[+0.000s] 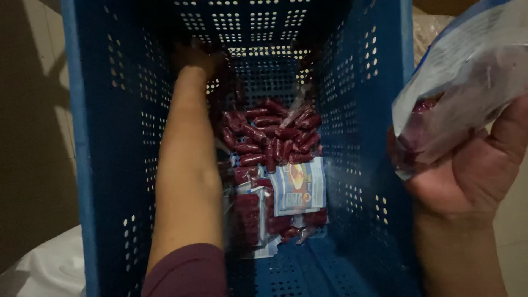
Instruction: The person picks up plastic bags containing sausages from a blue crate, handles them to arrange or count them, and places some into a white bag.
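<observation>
In the head view, a tall blue perforated plastic crate [104,137] is filling most of the frame, and clear plastic packs of small dark red sausages [272,143] are lying piled on its floor, around the centre and toward 6 o'clock. One of them is showing a blue and white printed label [300,187], face up.

The left hand [195,58] is reaching deep into the crate toward 12 o'clock, the bare forearm running down along the left wall to a maroon sleeve [187,272] at 6 o'clock. The hand is sitting in shadow just beside the far end of the pile; whether its fingers are spread or closing on a pack cannot be told.

The right hand [467,170] is hovering outside the crate at 3 o'clock, its fingers curling around the lower end of another clear pack of red sausages with a white and blue printed wrapper [467,71], which is angling up toward 1 o'clock.
</observation>
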